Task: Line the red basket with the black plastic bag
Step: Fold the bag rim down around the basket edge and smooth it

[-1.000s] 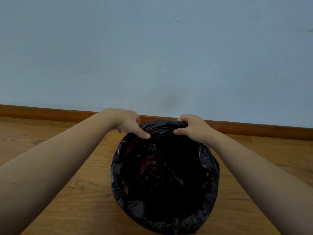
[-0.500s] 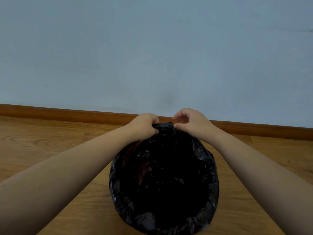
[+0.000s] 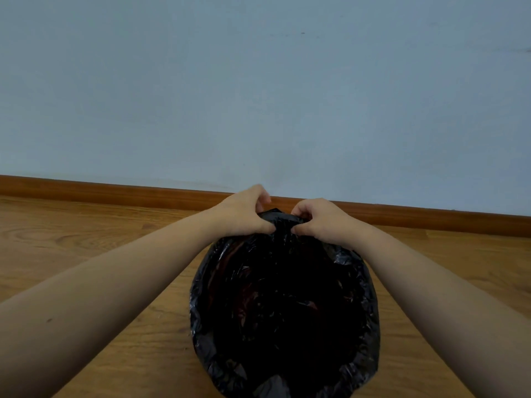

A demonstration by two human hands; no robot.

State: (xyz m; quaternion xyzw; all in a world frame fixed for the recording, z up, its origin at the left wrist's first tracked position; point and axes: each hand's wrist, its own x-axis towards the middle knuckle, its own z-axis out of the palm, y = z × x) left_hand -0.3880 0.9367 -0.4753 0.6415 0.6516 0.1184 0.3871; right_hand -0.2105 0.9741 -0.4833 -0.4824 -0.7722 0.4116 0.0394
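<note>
Fingers (image 3: 265, 225) of the left hand (image 3: 244, 214) are curled shut, pinching a gathered fold of the black plastic bag (image 3: 284, 305) at its far edge, the side nearest the skirting board (image 3: 115, 192). Fingers of the right hand (image 3: 323, 222) are curled the same way on that fold, so the two hands sit just beside each other with a small bunched peak of plastic rising between them. From that pinch the bag spreads toward the person as a wide round opening, its crinkled border folded outward over a rim all the way around. Dim reddish patches show through the plastic on the inner left wall; these seem to be the red basket (image 3: 230, 254), otherwise covered by the bag. Both bare forearms reach in from the near corners and meet at the bag's far edge. The bag and basket stand on the wooden floor (image 3: 86, 245), near the skirting board, with the pale blue wall (image 3: 258, 96) above it.
</note>
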